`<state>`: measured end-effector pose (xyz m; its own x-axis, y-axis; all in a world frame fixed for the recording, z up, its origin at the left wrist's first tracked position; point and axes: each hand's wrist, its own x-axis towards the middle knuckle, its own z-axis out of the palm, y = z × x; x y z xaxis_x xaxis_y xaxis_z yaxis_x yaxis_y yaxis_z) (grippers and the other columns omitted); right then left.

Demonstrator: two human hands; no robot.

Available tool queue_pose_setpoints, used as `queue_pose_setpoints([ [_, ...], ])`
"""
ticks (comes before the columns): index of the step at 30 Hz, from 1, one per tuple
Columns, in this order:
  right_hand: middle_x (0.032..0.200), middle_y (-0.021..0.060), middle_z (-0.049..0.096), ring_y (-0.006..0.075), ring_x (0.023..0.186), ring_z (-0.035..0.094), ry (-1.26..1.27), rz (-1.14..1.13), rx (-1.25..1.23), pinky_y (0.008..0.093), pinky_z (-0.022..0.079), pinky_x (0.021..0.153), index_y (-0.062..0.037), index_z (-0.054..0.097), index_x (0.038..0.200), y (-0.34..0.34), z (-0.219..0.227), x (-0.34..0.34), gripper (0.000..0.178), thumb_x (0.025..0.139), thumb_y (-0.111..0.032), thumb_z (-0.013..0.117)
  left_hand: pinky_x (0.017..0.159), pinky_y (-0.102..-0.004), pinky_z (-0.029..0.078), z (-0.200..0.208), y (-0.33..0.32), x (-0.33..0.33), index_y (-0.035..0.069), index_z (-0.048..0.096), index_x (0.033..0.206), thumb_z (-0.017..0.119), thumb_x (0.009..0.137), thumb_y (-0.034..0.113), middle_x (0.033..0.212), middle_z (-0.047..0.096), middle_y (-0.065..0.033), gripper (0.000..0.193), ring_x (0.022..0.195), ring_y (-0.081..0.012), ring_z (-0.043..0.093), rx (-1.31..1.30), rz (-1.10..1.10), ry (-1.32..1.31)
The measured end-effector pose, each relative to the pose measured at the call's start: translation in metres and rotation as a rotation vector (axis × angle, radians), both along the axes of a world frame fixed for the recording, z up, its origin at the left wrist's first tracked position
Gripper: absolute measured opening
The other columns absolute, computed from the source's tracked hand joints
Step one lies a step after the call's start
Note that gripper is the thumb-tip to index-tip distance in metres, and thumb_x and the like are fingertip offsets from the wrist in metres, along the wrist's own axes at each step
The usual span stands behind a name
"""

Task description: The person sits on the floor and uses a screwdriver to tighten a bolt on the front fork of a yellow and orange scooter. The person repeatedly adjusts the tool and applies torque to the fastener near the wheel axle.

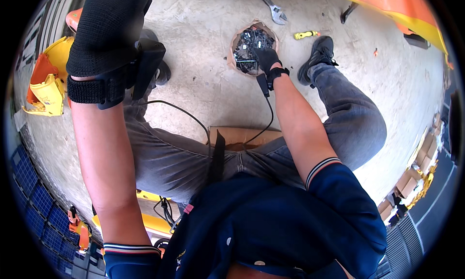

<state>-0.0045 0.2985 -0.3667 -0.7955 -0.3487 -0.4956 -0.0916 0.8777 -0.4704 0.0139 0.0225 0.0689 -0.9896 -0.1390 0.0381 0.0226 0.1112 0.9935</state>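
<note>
Round container [233, 50]: on the concrete floor [193, 41], ahead of the person and between the two feet; ragged, paper-like tan rim; mouth faces up.
Contents: small dark and silvery metal parts [245, 50], loosely heaped; individual kinds too small to tell.
Right hand [268, 60]: dark-gloved, over the right-hand side of the container, fingers directed forward and slightly left into the heap.
Right fingers: tips at or among the parts — whether pinching one or merely touching cannot be told.
Bearing from right fingertips: most of the heap lies to the left, on the side away from the glove.
Long axis: none marked for the container, its outline being nearly circular; one slender silvery piece [246, 61] inside lies roughly crosswise, just left of the glove.
Left hand [109, 31]: black knit glove, raised close to the camera, left of the container and well apart from it; finger state cannot be told — the tips are not clearly shown.
Nearer hand: right.
Adjustable wrench [277, 15]: on the floor beyond the container, jaw end toward it.
Screwdriver [305, 35]: yellow-handled, on the floor right of the container, lying nearly crosswise.
</note>
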Motion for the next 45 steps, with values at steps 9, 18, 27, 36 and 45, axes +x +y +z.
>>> queue_pose_setpoints([
  [9,0.083,0.0222,0.065,0.0334,0.082,0.064,-0.040,-0.188,-0.067,0.0407,0.049,0.072,-0.0011,0.066,0.091,-0.011,0.024,0.002,0.049,0.088,-0.046,0.049,0.081,-0.0264,0.050,0.000,0.006,-0.002,0.000,0.060,0.104,0.051,0.093,0.016,0.092,0.062,-0.0080,0.021,0.085,-0.0142,0.061,0.029,0.073,-0.015],
  [18,0.081,0.0173,0.066,0.0294,0.076,0.065,-0.081,-0.139,0.095,0.0405,0.050,0.068,-0.0008,0.065,0.089,-0.012,0.019,0.001,0.038,0.090,-0.034,0.047,0.082,-0.0268,0.049,-0.002,0.003,-0.001,0.000,0.060,0.104,0.051,0.093,0.016,0.091,0.063,-0.0077,0.020,0.085,-0.0140,0.061,0.047,0.074,-0.037],
  [27,0.103,0.0168,0.063,0.0328,0.099,0.059,0.084,0.127,0.132,0.0416,0.046,0.086,-0.0060,0.066,0.098,0.010,-0.041,0.004,0.038,0.084,-0.036,0.049,0.080,-0.0259,0.049,0.001,0.009,-0.004,0.001,0.060,0.103,0.052,0.092,0.017,0.089,0.063,-0.0072,0.020,0.083,-0.0133,0.060,0.043,0.094,-0.056],
  [36,0.095,0.0132,0.066,0.0304,0.090,0.063,0.197,0.271,0.109,0.0410,0.049,0.077,-0.0134,0.065,0.096,0.004,-0.020,0.010,0.021,0.087,-0.018,0.047,0.080,-0.0260,0.048,0.001,0.005,-0.003,0.001,0.059,0.102,0.053,0.092,0.019,0.089,0.063,-0.0070,0.021,0.083,-0.0130,0.060,0.045,0.052,-0.065],
  [45,0.098,0.0158,0.067,0.0294,0.082,0.064,-0.303,-0.019,-0.082,0.0393,0.049,0.074,-0.0086,0.067,0.102,-0.011,0.038,0.007,0.033,0.079,-0.030,0.058,0.082,-0.0264,0.047,0.003,0.009,-0.002,0.001,0.059,0.103,0.052,0.093,0.019,0.090,0.063,-0.0072,0.022,0.084,-0.0129,0.059,-0.012,0.088,-0.069],
])
